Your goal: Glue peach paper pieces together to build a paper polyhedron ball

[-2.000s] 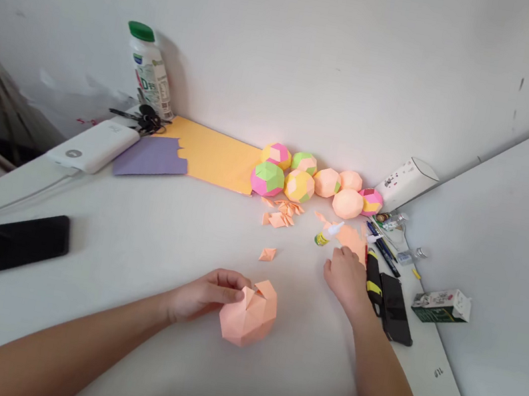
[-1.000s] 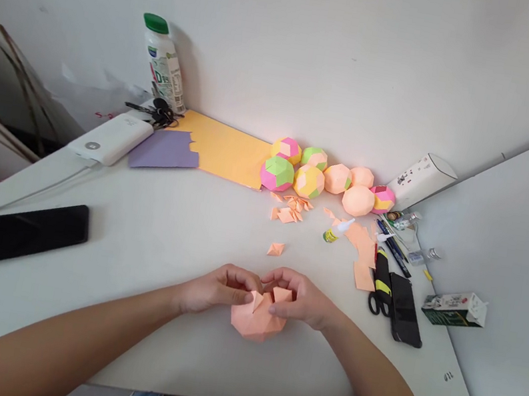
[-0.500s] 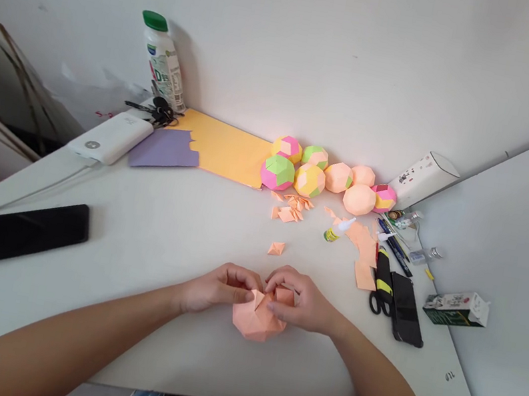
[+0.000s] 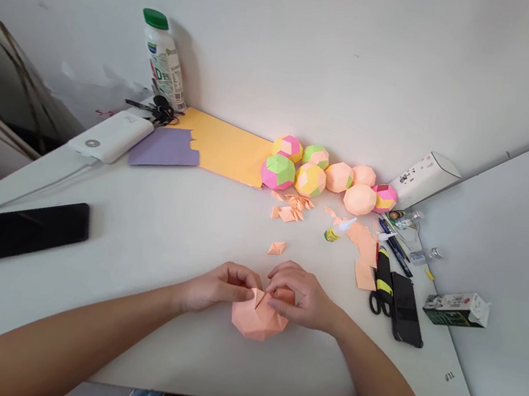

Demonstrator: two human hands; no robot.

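The left hand [image 4: 216, 290] is pinching the upper left edge of the ball [image 4: 254, 326], which is sitting at the lower centre of the frame. The right hand [image 4: 309, 301] is bending over its upper right, thumb and fingertips touching the paper; whether they are clamping it, I cannot tell. Just above the hands a loose piece [image 4: 277, 248] is lying alone, with a pile [image 4: 291, 212] of others farther up. Glue [image 4: 338, 230] is leaning right of the pile, and a peach sheet [image 4: 364, 275] is lying near the scissors [image 4: 383, 282] at the right. Other balls [image 4: 359, 200] are clustering along the wall at upper centre.
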